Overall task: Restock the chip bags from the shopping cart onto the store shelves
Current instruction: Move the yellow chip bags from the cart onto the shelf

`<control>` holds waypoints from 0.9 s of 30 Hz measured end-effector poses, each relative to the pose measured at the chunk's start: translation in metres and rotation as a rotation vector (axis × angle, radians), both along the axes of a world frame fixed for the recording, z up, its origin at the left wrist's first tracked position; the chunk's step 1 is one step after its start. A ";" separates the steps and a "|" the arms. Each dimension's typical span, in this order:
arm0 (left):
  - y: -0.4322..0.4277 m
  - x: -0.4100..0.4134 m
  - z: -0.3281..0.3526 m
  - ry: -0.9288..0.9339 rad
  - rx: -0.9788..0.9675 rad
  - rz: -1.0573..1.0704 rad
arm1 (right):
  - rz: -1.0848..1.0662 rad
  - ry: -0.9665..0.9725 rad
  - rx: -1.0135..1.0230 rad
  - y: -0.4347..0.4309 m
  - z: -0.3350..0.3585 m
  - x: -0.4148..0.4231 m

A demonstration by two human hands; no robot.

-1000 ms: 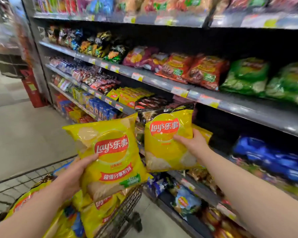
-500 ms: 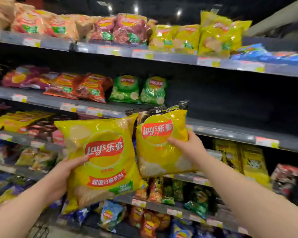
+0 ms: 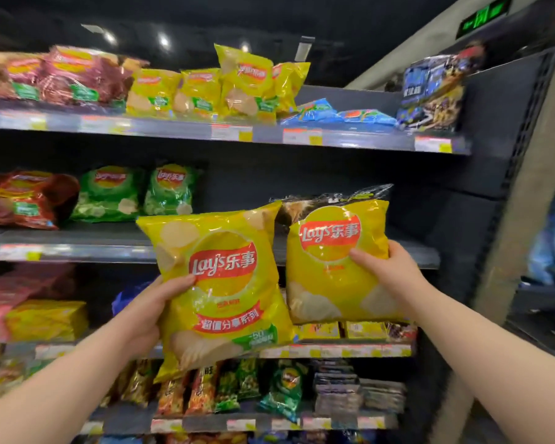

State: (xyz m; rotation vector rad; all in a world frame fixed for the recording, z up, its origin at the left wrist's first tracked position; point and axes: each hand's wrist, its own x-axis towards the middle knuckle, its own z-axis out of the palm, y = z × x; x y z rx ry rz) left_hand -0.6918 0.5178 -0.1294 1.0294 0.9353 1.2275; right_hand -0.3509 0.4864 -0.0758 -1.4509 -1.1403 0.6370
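I hold two yellow Lay's chip bags in front of the store shelves. My left hand (image 3: 148, 310) grips the larger bag (image 3: 225, 286) by its left edge, thumb across the front. My right hand (image 3: 386, 270) grips the second yellow bag (image 3: 330, 267) by its right edge, and a dark bag (image 3: 330, 198) shows behind its top. Both bags hang at the height of the second shelf (image 3: 430, 256), whose right part is bare. Several matching yellow bags (image 3: 218, 88) stand on the top shelf (image 3: 359, 139). The shopping cart is out of view.
Green bags (image 3: 138, 193) and red bags (image 3: 23, 200) fill the left of the second shelf. Blue bags (image 3: 337, 115) and a dark bag (image 3: 433, 91) sit at the top shelf's right. Lower shelves hold small snack packs (image 3: 234, 384). The dark shelf end panel (image 3: 507, 174) stands at the right.
My view has swung right and upward along the shelves, and the cart has dropped out of sight. Both hands keep their grip and have lifted the bags toward the second shelf.
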 end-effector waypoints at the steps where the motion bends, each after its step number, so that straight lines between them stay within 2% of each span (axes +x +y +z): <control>1: 0.005 0.005 0.006 0.009 0.007 -0.008 | -0.008 0.010 0.009 0.003 0.002 0.008; 10: 0.094 -0.008 0.051 0.018 0.105 0.037 | -0.051 0.029 0.080 0.056 0.022 0.029; 16: 0.172 -0.035 0.074 0.063 0.112 0.037 | -0.052 0.082 0.079 0.135 0.038 0.005; 21: 0.234 -0.070 0.086 0.017 0.129 0.019 | -0.041 0.155 0.073 0.210 0.042 -0.022; 27: 0.287 -0.096 0.084 0.013 0.165 0.041 | -0.064 0.122 0.066 0.281 0.044 -0.044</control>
